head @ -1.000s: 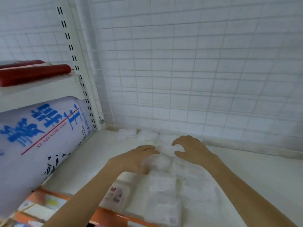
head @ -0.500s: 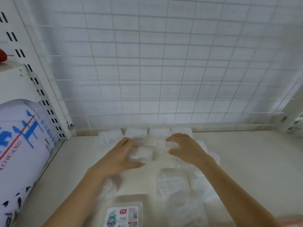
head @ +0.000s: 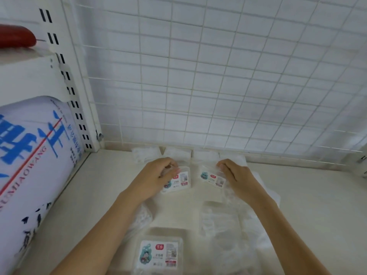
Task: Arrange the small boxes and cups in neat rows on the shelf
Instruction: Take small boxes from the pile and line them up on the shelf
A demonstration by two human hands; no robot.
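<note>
Each hand grips one small box: the left hand (head: 156, 177) curls over the left box (head: 179, 180), the right hand (head: 237, 176) pinches the right box (head: 212, 177). The back row (head: 176, 153) lies just beyond both sets of fingers on the shelf (head: 309, 195).

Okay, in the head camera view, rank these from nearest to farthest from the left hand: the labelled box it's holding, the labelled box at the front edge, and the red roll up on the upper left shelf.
From the left hand:
1. Held labelled box, in its grip, mid-shelf.
2. Front labelled box, lying flat at the near edge, below the hand.
3. Red roll, far upper left on the higher shelf.
</note>
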